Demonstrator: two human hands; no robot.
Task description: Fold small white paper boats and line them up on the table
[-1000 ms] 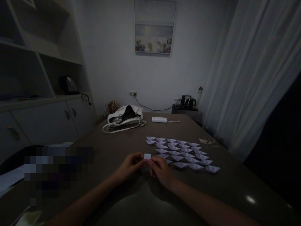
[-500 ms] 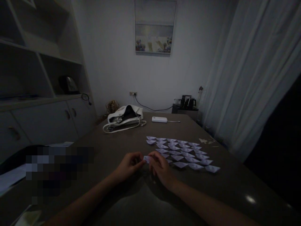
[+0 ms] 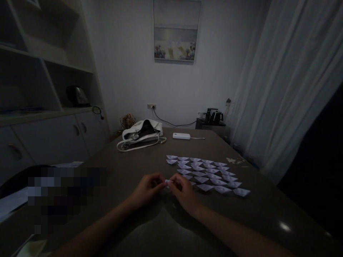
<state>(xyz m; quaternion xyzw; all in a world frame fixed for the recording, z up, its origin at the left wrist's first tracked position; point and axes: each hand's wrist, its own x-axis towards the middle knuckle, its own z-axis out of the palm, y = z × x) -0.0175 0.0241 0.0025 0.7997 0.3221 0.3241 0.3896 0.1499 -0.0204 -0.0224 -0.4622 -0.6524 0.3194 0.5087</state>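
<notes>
A small folded piece of white paper is pinched between my two hands, just above the dark table. My left hand grips its left side between thumb and fingers. On its right side, my right hand is closed, with the fingertips covering much of the paper. Beyond and to the right of my right hand, several white folded paper boats stand on the table in slanting rows. My right hand partly hides the nearest ones at the left of the rows.
A white handbag lies on the far left of the table. Right of it is a white power strip-like device with a short cable. Torn paper scraps lie near the right edge. Papers lie at left, beside a blurred-out patch.
The small paper has tilted or folded, so less of its face shows between my fingers. My right fingertips have drawn closer to my left ones. The paper boats stay where they were.
</notes>
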